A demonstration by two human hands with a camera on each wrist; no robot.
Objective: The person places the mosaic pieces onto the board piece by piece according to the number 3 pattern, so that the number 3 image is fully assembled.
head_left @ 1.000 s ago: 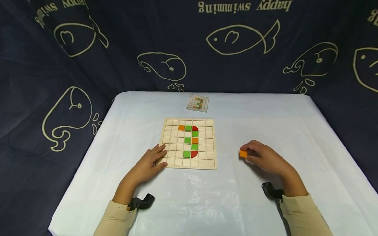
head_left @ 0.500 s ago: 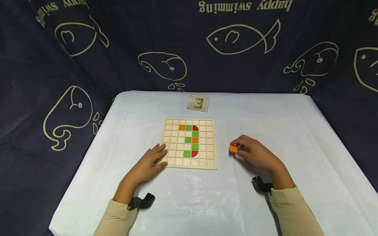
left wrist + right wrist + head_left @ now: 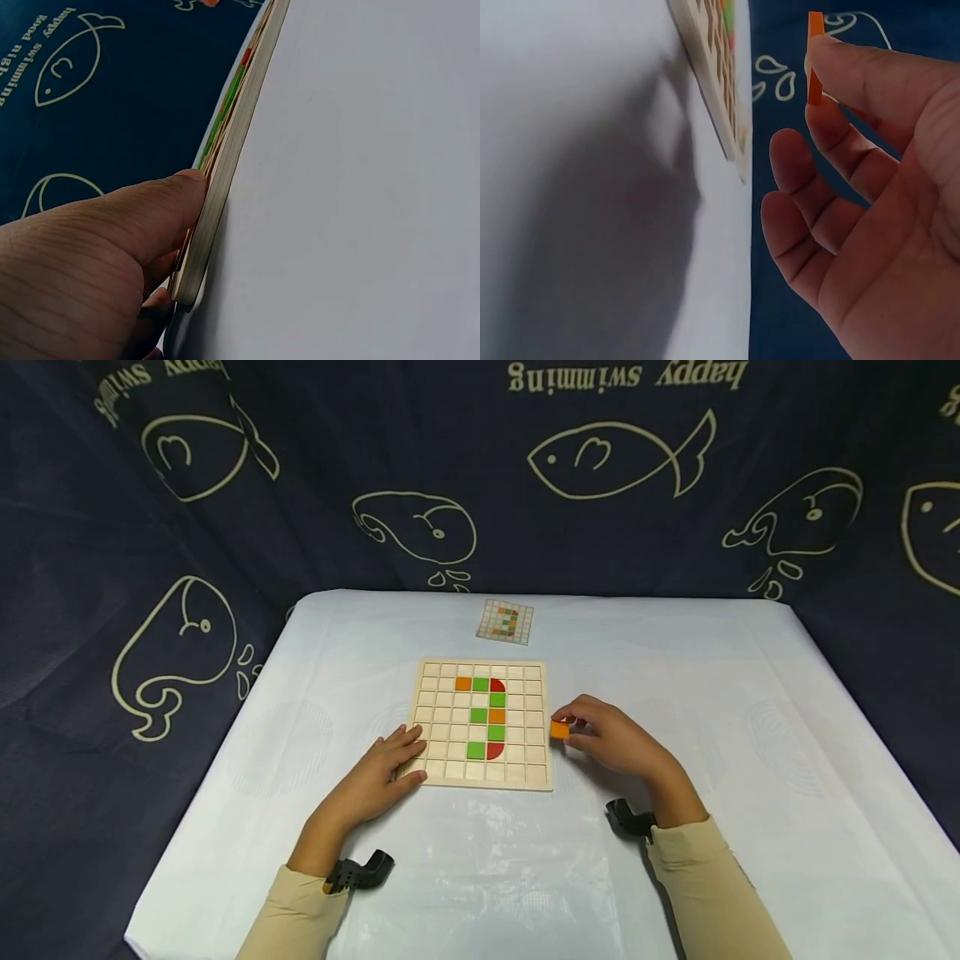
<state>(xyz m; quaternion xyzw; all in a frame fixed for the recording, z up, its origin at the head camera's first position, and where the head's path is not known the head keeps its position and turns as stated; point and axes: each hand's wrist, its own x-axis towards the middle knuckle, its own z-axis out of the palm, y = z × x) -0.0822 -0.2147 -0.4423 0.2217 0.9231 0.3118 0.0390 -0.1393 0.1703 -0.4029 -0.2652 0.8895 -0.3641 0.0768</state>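
Observation:
A wooden grid board (image 3: 528, 777) lies mid-table, with orange, green and red tiles set in some of its squares. My left hand (image 3: 378, 777) rests on the board's lower left edge, fingers spread; the left wrist view shows the thumb along the rim. Between thumb and index finger, my right hand (image 3: 611, 739) pinches a thin orange square tile (image 3: 559, 729), just off the board's right edge. Seen edge-on in the right wrist view, this tile (image 3: 815, 75) is held above the table, the other fingers loosely bent.
Behind the board lies a small pattern card (image 3: 505, 622) printed with a similar grid and coloured squares. A white cloth (image 3: 480, 877) covers the table. Dark blue fabric (image 3: 315, 435) with fish and whale drawings hangs at the back and sides.
My right hand has carried the orange tile leftward and slightly farther from me, up to the board's right side. My left hand has stayed on the board.

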